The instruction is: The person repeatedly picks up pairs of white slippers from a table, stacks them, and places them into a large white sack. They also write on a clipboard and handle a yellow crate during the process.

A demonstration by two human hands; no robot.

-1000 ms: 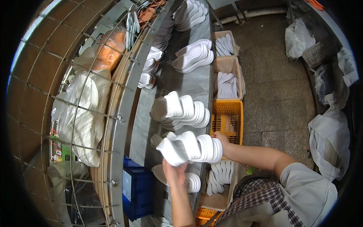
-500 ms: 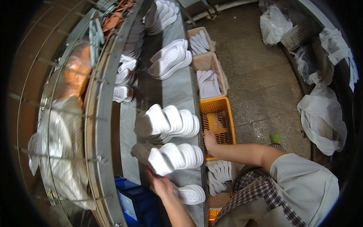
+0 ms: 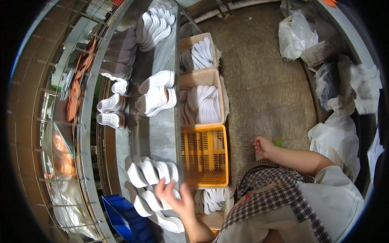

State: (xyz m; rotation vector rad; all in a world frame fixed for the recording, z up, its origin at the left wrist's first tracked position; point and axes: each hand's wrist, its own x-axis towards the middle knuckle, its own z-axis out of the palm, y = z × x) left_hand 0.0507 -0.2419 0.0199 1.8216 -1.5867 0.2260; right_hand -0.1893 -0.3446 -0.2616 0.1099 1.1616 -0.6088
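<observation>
White moulded soles point(image 3: 149, 173) are set in overlapping rows on the grey bench point(image 3: 156, 139), each nested against its neighbour, presumably so that many can be kept in little space and lifted as a bunch. The left hand point(image 3: 181, 202) is held over the two nearest rows, fingers spread and nothing grasped; whether a sole is touched cannot be told. The right hand point(image 3: 264, 147) is held out above the floor point(image 3: 263, 93), well apart from the bench, fingers curled (how tightly, or around what, is not shown). A yellow crate point(image 3: 225, 156) and tan bins point(image 3: 221, 95) of thin white pieces point(image 3: 208, 99) are lined along the bench edge, probably for short reach. Bench top streaked and smooth; floor brown and rough. A metal frame point(image 3: 86, 139) is seen at left, plastic bags point(image 3: 298, 38) at right.
</observation>
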